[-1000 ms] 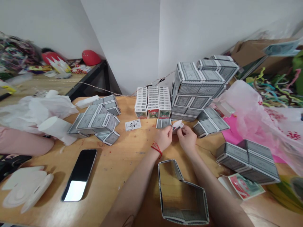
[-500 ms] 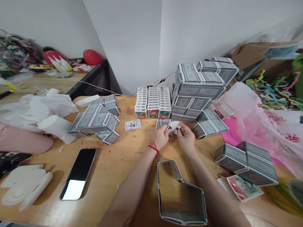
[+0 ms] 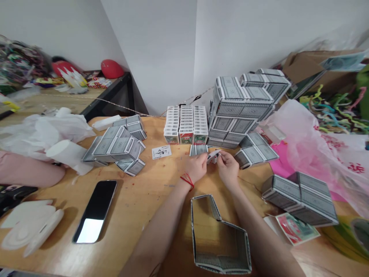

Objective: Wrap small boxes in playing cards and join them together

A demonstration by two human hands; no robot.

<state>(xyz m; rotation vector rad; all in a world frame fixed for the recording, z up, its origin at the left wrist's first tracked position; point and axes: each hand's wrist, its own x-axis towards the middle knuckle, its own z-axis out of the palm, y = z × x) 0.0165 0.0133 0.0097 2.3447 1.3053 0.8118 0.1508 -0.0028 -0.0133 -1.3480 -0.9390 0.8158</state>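
Between my two hands a playing card [image 3: 212, 156] is held, bent and tilted, its white face partly showing. My left hand [image 3: 197, 167], with a red string at the wrist, pinches its left side. My right hand [image 3: 228, 169] is closed on the right side. Whether more than one card is there I cannot tell. Just behind my left hand lie grey-backed cards [image 3: 198, 150] on the table. Nearer me, between my forearms, stands an open L-shaped frame of folded cards [image 3: 221, 265]. A single joker card [image 3: 161, 152] lies flat to the left.
Card boxes [image 3: 186, 127] stand in rows at the back. Beside them rises a tall stack of card-built blocks [image 3: 239, 111]. More blocks lie right [image 3: 301, 198] and left [image 3: 118, 146]. A phone [image 3: 95, 211] and a white case [image 3: 31, 227] rest front left; pink plastic bags [image 3: 314, 146] crowd the right.
The card between my hands has tipped flatter, so less of its face shows. My hands have shifted only slightly; the things around them stay put.
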